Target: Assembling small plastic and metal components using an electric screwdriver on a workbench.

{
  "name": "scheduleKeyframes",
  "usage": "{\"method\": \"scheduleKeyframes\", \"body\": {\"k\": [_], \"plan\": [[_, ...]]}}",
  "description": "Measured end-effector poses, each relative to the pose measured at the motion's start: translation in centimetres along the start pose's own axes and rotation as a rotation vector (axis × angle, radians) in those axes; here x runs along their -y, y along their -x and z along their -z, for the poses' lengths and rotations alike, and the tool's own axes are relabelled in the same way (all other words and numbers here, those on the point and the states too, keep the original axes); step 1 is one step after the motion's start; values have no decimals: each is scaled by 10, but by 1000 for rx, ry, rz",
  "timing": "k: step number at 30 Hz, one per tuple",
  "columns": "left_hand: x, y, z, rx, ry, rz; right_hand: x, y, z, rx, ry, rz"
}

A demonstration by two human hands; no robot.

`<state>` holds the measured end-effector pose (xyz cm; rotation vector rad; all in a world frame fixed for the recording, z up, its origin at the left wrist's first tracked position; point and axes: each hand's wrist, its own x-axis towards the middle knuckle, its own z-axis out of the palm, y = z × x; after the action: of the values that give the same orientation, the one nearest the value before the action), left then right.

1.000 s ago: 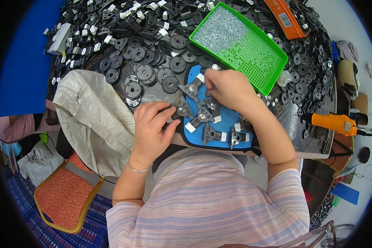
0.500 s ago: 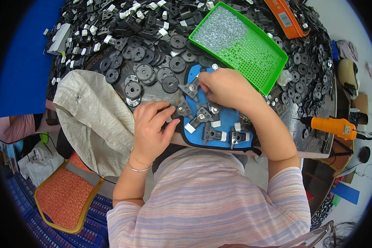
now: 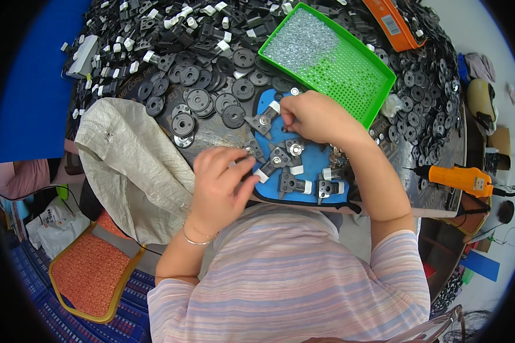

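Beside the right fingers [image 3: 289, 108], a bracket [image 3: 262, 121] slants (white end forward-right).

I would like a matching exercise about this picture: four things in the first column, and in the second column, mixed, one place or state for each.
Column one
1. left hand
2. blue mat
3. green tray
4. orange power tool

Column two
A. has small silvery pieces heaped in its far left part
B. in the right part of the picture, thin tip pointing left
C. half curled, thumb apart, by the mat's left edge
D. has black parts with white ends lying on it

Right pairs: 1-C, 2-D, 3-A, 4-B
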<state>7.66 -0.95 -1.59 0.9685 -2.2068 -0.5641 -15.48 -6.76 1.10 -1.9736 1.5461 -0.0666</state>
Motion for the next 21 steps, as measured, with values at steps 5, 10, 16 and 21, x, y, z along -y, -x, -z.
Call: {"method": "scheduleKeyframes", "body": {"k": [5, 10, 16, 21], "plan": [[-13, 7, -11, 47, 63, -43, 1, 0, -1, -28, 29, 30], [-20, 11, -17, 86, 66, -36, -1, 0, -4, -39, 30, 47], [-25, 14, -27, 96, 28, -22, 0, 3, -6, -70, 65, 90], [-23, 17, -37, 75, -13, -14, -2, 14, -8, -255, -74, 129]]}}
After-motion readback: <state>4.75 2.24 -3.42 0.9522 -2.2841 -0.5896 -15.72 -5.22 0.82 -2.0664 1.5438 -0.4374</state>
